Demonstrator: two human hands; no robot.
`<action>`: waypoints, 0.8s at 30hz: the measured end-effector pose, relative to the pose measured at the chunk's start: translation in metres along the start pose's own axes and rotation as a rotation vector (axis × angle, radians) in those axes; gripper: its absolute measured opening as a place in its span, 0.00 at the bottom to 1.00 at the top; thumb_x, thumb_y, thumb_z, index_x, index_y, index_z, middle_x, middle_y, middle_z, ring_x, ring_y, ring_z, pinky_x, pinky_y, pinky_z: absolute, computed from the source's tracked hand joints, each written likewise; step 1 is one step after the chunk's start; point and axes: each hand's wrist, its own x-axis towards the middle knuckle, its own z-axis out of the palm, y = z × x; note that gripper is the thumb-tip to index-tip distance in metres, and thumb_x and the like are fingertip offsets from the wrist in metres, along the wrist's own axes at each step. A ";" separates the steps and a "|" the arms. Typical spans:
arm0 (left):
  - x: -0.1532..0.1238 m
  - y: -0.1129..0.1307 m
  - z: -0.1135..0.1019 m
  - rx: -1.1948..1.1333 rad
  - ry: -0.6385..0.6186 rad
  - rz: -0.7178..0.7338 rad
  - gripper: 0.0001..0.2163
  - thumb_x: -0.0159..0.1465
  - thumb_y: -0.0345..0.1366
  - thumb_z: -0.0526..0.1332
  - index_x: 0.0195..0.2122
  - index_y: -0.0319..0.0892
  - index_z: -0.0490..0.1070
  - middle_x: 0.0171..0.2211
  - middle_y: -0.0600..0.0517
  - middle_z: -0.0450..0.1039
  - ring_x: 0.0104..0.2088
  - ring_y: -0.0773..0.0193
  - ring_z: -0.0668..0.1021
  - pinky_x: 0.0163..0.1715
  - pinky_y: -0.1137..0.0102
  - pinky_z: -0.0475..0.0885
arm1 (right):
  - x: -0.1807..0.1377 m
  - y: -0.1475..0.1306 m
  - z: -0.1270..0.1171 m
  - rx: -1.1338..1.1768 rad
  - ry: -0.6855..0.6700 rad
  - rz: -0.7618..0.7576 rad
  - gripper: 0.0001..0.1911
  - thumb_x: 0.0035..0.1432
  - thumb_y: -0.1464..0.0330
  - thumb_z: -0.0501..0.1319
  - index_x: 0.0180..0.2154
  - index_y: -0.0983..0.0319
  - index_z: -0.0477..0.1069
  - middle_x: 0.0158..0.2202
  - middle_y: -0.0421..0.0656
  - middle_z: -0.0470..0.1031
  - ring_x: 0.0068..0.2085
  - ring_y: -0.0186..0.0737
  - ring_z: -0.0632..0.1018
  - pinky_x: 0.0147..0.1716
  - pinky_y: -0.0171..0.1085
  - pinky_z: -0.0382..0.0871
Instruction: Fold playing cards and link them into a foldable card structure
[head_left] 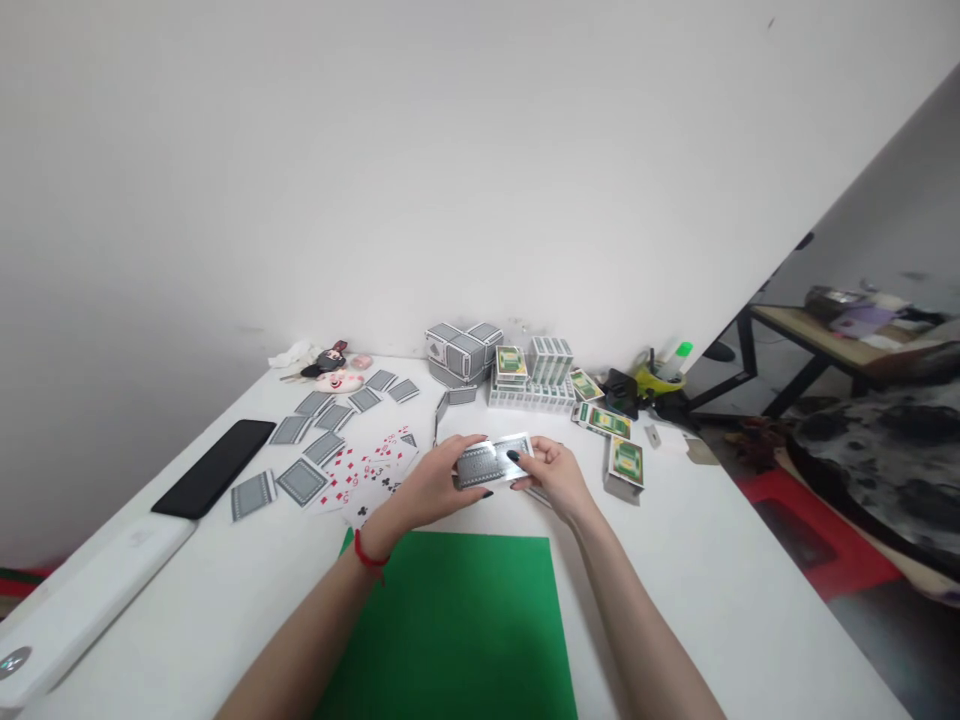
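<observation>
Between my two hands is a deck of playing cards (pixel 484 464), its grey patterned back facing up. My left hand (pixel 431 485) grips the left end, thumb on the far edge and fingers on the near edge. At the right end, my right hand (pixel 553 472) pinches it with the thumb on top. Just left of my hands, face-up playing cards (pixel 367 475) lie spread in red and black suits. Beyond them several stacks of face-down cards (pixel 302 482) are scattered. A green mat (pixel 465 620) lies below my wrists.
At the back stand a folded card structure (pixel 463 352), stacked card boxes (pixel 551 360) and a loose card box (pixel 625 465). A black phone-like slab (pixel 216 467) and a long white case (pixel 97 605) line the left edge. A yellow holder (pixel 660 378) stands back right.
</observation>
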 end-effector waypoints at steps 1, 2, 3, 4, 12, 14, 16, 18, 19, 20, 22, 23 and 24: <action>0.000 0.001 0.000 0.022 -0.004 -0.008 0.26 0.52 0.35 0.64 0.53 0.44 0.60 0.48 0.47 0.67 0.47 0.57 0.71 0.46 0.64 0.67 | 0.000 0.000 0.000 -0.001 0.010 -0.002 0.19 0.38 0.60 0.69 0.30 0.65 0.71 0.22 0.40 0.76 0.22 0.34 0.75 0.21 0.34 0.74; -0.001 0.002 -0.001 0.050 -0.004 -0.011 0.26 0.52 0.35 0.63 0.52 0.45 0.61 0.47 0.47 0.68 0.46 0.57 0.72 0.46 0.64 0.67 | 0.000 0.000 0.000 -0.003 0.024 -0.007 0.18 0.38 0.60 0.69 0.30 0.65 0.71 0.21 0.39 0.75 0.21 0.34 0.75 0.20 0.33 0.74; -0.001 0.002 -0.001 0.080 -0.001 -0.009 0.25 0.51 0.35 0.64 0.52 0.45 0.61 0.47 0.48 0.69 0.46 0.57 0.72 0.46 0.64 0.67 | 0.001 0.000 0.000 -0.007 0.040 -0.014 0.18 0.38 0.60 0.69 0.29 0.65 0.71 0.21 0.39 0.75 0.21 0.34 0.74 0.20 0.33 0.74; -0.001 0.003 -0.001 0.108 0.006 -0.004 0.25 0.51 0.35 0.64 0.51 0.44 0.62 0.46 0.48 0.69 0.45 0.57 0.72 0.46 0.64 0.67 | 0.001 0.001 0.000 -0.013 0.058 -0.022 0.18 0.38 0.60 0.69 0.29 0.65 0.71 0.20 0.39 0.75 0.21 0.34 0.74 0.19 0.33 0.73; 0.001 0.001 -0.001 -0.034 0.210 -0.201 0.22 0.50 0.38 0.65 0.45 0.42 0.64 0.39 0.49 0.71 0.38 0.59 0.75 0.36 0.67 0.71 | 0.004 -0.005 -0.018 0.027 0.269 -0.131 0.20 0.39 0.58 0.68 0.31 0.63 0.67 0.21 0.38 0.73 0.19 0.34 0.74 0.12 0.29 0.67; 0.004 -0.003 0.001 -0.261 0.299 -0.371 0.21 0.51 0.41 0.64 0.44 0.40 0.63 0.33 0.51 0.72 0.28 0.64 0.75 0.26 0.71 0.70 | 0.001 -0.010 -0.018 0.046 0.211 -0.154 0.21 0.42 0.57 0.66 0.34 0.62 0.65 0.22 0.38 0.73 0.19 0.35 0.75 0.12 0.28 0.66; 0.006 -0.006 0.003 -0.569 0.304 -0.476 0.18 0.54 0.42 0.62 0.42 0.39 0.62 0.30 0.51 0.72 0.22 0.69 0.73 0.20 0.74 0.67 | -0.004 -0.015 -0.013 0.033 0.118 -0.154 0.22 0.44 0.57 0.66 0.37 0.62 0.63 0.25 0.39 0.74 0.22 0.38 0.77 0.14 0.29 0.69; 0.009 -0.006 0.005 -0.852 0.283 -0.523 0.15 0.56 0.42 0.59 0.39 0.37 0.63 0.30 0.49 0.73 0.23 0.69 0.74 0.20 0.75 0.68 | -0.008 -0.019 -0.005 0.003 0.039 -0.142 0.24 0.44 0.57 0.66 0.39 0.63 0.63 0.30 0.42 0.76 0.25 0.40 0.79 0.18 0.32 0.73; 0.009 -0.005 0.005 -0.953 0.288 -0.542 0.14 0.57 0.42 0.59 0.38 0.37 0.64 0.31 0.48 0.74 0.24 0.69 0.75 0.22 0.75 0.70 | -0.009 -0.020 -0.001 -0.008 0.012 -0.136 0.24 0.44 0.57 0.66 0.40 0.63 0.63 0.32 0.45 0.76 0.26 0.41 0.80 0.19 0.33 0.74; 0.010 -0.003 0.006 -1.021 0.300 -0.562 0.13 0.57 0.41 0.59 0.37 0.36 0.65 0.31 0.48 0.74 0.26 0.67 0.77 0.25 0.74 0.71 | -0.011 -0.020 0.002 -0.017 -0.005 -0.134 0.24 0.44 0.57 0.65 0.40 0.64 0.64 0.34 0.47 0.76 0.27 0.42 0.80 0.21 0.33 0.74; 0.009 -0.001 0.007 -1.078 0.314 -0.587 0.11 0.58 0.39 0.59 0.36 0.36 0.65 0.29 0.47 0.75 0.29 0.65 0.78 0.28 0.73 0.72 | -0.012 -0.021 0.006 -0.028 -0.012 -0.134 0.24 0.44 0.57 0.65 0.39 0.65 0.66 0.36 0.49 0.76 0.29 0.44 0.80 0.22 0.35 0.75; 0.009 0.000 0.007 -1.085 0.303 -0.588 0.11 0.58 0.39 0.59 0.36 0.36 0.65 0.28 0.47 0.75 0.28 0.65 0.78 0.28 0.73 0.72 | -0.012 -0.021 0.007 -0.032 -0.005 -0.134 0.23 0.44 0.56 0.65 0.39 0.65 0.67 0.36 0.49 0.77 0.29 0.45 0.80 0.23 0.35 0.75; 0.009 0.001 0.008 -1.088 0.283 -0.584 0.11 0.58 0.39 0.59 0.36 0.36 0.65 0.27 0.47 0.75 0.28 0.65 0.78 0.28 0.73 0.73 | -0.012 -0.021 0.007 -0.034 0.003 -0.134 0.23 0.44 0.56 0.65 0.38 0.65 0.68 0.36 0.49 0.77 0.29 0.46 0.80 0.23 0.36 0.75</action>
